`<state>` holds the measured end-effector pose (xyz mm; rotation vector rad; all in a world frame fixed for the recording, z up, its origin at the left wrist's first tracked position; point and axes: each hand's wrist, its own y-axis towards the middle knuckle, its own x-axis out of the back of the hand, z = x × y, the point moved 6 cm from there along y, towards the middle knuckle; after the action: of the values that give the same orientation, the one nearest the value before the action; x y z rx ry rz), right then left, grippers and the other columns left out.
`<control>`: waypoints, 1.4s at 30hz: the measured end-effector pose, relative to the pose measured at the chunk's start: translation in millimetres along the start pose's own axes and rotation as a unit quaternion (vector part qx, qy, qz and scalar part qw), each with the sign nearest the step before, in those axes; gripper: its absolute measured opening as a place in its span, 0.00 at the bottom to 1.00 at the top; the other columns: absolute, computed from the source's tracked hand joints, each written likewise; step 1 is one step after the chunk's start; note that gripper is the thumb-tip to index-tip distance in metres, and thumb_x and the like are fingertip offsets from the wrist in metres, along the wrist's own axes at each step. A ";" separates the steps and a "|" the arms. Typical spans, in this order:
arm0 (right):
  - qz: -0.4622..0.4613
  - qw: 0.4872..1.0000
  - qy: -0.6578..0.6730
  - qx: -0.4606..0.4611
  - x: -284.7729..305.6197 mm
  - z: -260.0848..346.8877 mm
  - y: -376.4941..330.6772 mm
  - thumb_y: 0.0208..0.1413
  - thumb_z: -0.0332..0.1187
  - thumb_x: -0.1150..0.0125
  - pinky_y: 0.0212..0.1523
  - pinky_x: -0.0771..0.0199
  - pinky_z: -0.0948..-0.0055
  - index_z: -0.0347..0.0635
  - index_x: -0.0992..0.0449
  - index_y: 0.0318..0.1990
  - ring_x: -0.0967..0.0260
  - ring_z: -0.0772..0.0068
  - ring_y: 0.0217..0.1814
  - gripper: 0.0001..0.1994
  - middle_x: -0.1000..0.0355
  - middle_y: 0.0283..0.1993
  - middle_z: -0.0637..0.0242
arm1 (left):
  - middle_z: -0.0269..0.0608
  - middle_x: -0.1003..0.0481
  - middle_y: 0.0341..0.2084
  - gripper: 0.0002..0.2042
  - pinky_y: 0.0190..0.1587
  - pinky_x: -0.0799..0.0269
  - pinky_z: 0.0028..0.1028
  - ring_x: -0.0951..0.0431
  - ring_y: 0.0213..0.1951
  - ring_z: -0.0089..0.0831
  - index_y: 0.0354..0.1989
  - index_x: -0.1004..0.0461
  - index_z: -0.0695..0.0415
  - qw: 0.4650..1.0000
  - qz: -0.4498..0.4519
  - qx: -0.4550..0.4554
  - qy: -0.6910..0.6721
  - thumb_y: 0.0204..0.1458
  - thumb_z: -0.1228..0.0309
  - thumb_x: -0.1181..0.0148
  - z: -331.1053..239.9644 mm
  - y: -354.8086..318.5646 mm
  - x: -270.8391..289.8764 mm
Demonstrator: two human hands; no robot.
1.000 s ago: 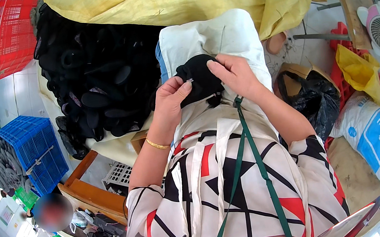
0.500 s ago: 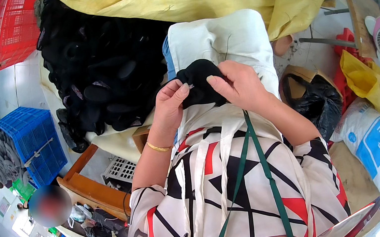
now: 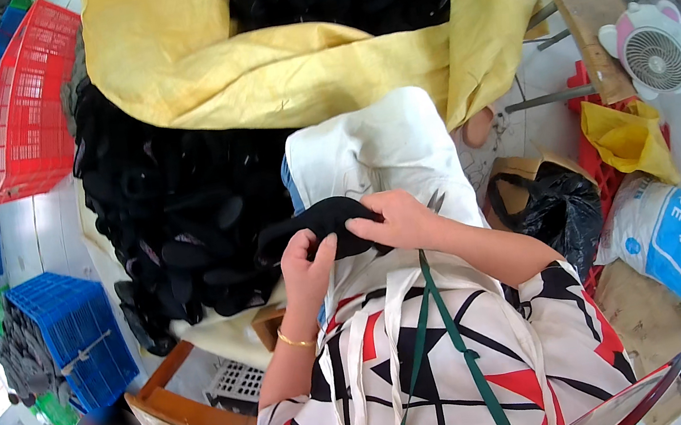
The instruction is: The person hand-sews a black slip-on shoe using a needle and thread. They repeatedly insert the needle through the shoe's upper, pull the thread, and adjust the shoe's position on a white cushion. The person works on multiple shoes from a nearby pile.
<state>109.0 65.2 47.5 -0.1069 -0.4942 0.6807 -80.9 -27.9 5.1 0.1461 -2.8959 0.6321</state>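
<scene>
Above my lap, a soft black fabric shoe (image 3: 328, 217) is held between my two hands; its exact make is hard to tell. My left hand (image 3: 305, 261) pinches its near left edge with thumb and fingers. On the right side, my right hand (image 3: 396, 219) is closed on it, thumb on top. Pointed metal blades (image 3: 436, 202), like snips, stick out beyond the right hand; their handles are hidden. A green cord (image 3: 441, 304) runs from my chest to that hand. The white cloth (image 3: 364, 136) over my lap lies under the work.
A large heap of similar black pieces (image 3: 177, 204) lies left, bordered by yellow sheeting (image 3: 291, 77) with more behind. Right are a black plastic bag (image 3: 559, 198), a white-blue sack (image 3: 665, 239) and a fan (image 3: 657, 56). Red (image 3: 34, 102) and blue crates (image 3: 78, 337) stand left.
The view has shifted, so more of the far heap shows. The black shoe has been turned and now reaches further left, and the metal blades have come into sight by my right hand.
</scene>
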 end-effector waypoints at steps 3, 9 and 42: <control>-0.007 0.964 0.197 -0.176 30.0 -27.0 15.4 0.57 0.51 0.38 0.29 0.28 0.69 0.36 0.22 0.31 0.27 0.70 0.26 0.22 0.25 0.23 0.62 | 0.43 0.24 0.40 0.15 0.49 0.29 0.31 0.25 0.44 0.35 0.46 0.26 0.62 0.935 -0.160 -0.270 0.168 0.50 0.74 0.34 -99.3 -15.5 1.0; -0.178 0.912 0.367 0.046 152.2 10.4 78.6 0.67 0.54 0.47 0.51 0.24 0.70 0.35 0.26 0.54 0.27 0.73 0.49 0.27 0.26 0.46 0.64 | 0.37 0.24 0.35 0.08 0.42 0.29 0.23 0.26 0.34 0.23 0.42 0.24 0.62 0.961 -0.137 -0.218 0.095 0.54 0.80 0.38 -84.2 -5.6 6.8; -0.122 0.988 0.095 0.004 36.6 -43.2 -32.8 0.60 0.35 0.36 0.45 0.27 0.76 0.37 0.25 0.46 0.30 0.76 0.38 0.12 0.27 0.36 0.69 | 0.31 0.34 0.18 0.13 0.27 0.38 0.23 0.35 0.25 0.17 0.25 0.29 0.62 0.987 0.072 -0.062 0.127 0.55 0.67 0.36 -42.7 52.8 -70.9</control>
<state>172.6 65.4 32.6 -0.1019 -0.3141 0.4276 -12.1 42.0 8.5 -0.1501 -2.7024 0.4531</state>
